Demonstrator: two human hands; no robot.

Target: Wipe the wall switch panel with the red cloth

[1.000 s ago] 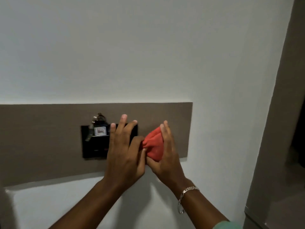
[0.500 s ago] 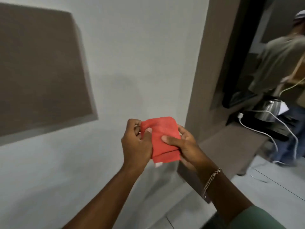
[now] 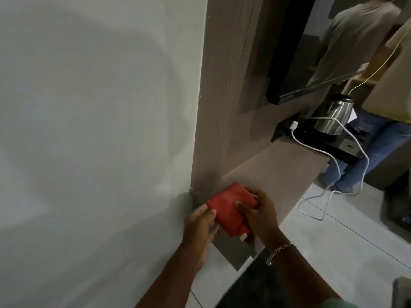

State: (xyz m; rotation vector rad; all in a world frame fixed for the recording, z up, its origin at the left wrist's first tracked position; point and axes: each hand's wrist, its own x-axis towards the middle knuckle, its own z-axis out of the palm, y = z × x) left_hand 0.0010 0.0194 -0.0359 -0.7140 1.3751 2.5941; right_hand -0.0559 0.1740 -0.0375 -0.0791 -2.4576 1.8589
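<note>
Red cloth (image 3: 231, 210), folded into a thick pad, sits low in the middle of the frame, held between both hands. On its left the left hand (image 3: 201, 223) curls around that edge, thumb on top and fingers tucked beneath. On its right the right hand (image 3: 260, 210) grips the other edge, thumb pressed on the upper face and fingers wrapped behind; a chain bracelet (image 3: 280, 248) circles that wrist. A small white tag shows at the pad's lower corner. Pale wall (image 3: 93, 130) fills the left half of the frame, and no switch panel is in view. Just behind the hands a brown shelf (image 3: 278, 172) runs toward the upper right, where a steel kettle (image 3: 333, 116) stands on a black tray (image 3: 338, 145). White cable (image 3: 311, 150) trails from there over the shelf's edge to the tiled floor (image 3: 333, 230). Another person (image 3: 391, 85) stands at the far right.
</note>
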